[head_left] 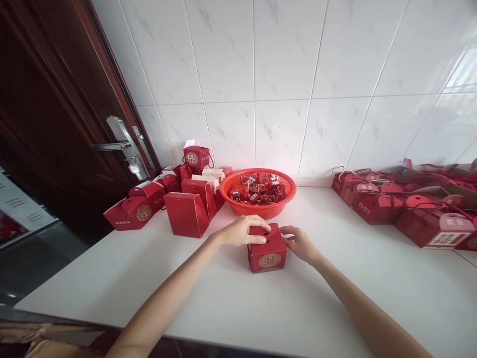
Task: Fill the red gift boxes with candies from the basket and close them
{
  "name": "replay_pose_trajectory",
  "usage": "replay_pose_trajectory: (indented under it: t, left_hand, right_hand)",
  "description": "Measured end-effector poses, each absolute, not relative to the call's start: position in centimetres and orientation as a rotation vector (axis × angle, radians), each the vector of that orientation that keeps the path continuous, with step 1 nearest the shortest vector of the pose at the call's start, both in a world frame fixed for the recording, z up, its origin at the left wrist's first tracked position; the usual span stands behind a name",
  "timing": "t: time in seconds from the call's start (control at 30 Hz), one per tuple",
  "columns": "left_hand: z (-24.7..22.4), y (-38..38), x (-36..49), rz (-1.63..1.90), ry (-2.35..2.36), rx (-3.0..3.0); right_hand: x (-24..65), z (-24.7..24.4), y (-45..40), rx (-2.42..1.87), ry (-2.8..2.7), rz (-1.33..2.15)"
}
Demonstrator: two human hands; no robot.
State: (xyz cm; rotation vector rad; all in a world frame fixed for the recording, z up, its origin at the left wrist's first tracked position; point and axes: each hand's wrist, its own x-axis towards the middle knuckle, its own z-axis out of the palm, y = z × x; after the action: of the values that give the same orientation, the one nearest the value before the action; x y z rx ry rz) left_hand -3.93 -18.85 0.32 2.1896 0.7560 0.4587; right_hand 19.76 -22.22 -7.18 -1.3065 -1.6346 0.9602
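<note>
A small red box [269,260] with a round pale emblem on its front stands upright on the white table, its top flaps folded down. My left hand [243,231] lies over the box's left top edge, thumb and fingers bent on the top around the flap holes. At the right side of the box is my right hand [300,242], its fingers bent and touching the back right edge. Just behind the box sits a red plastic basket [257,209] of wrapped sweets.
Several red boxes [186,214] stand at the left back, one on top of others. More red boxes with cord handles [380,206] are grouped at the right. A tiled wall [283,124] rises behind the table [208,308]; a dark door [55,99] is at the left.
</note>
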Motion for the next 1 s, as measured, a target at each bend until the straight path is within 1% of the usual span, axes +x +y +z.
replay_pose_trajectory:
  t: [0.2,0.37,0.43,0.57,0.7,0.87,1.0]
  left_hand:
    - [-0.2,-19.3,-4.1,0.532,0.802,2.178]
    - [-0.2,-19.6,-4.7,0.616,0.851,2.043]
    - [-0.2,-19.6,-5.3,0.629,0.933,1.96]
    - [-0.4,-19.7,-6.6,0.523,1.106,1.831]
    - [-0.6,-20.3,-7.2,0.468,1.162,1.811]
    - [-1.0,-20.8,-7.2,0.487,1.02,1.82]
    - [-1.7,-21.0,-6.2,0.623,1.007,1.752]
  right_hand:
    - [21.7,-4.5,-22.6,-1.368,-1.452,0.963]
    - [23.3,-1.8,-24.0,-1.175,-1.305,1.301]
    - [23.4,-1.0,-24.5,-1.105,-1.251,1.359]
    - [23.5,0.2,-25.2,-0.975,-1.222,1.35]
    - [23.4,0.9,-26.0,-0.916,-1.224,1.29]
    - [22.8,1.2,-26.9,-0.939,-1.244,1.218]
    - [22.3,1.6,-27.0,-0.961,-1.266,1.188]
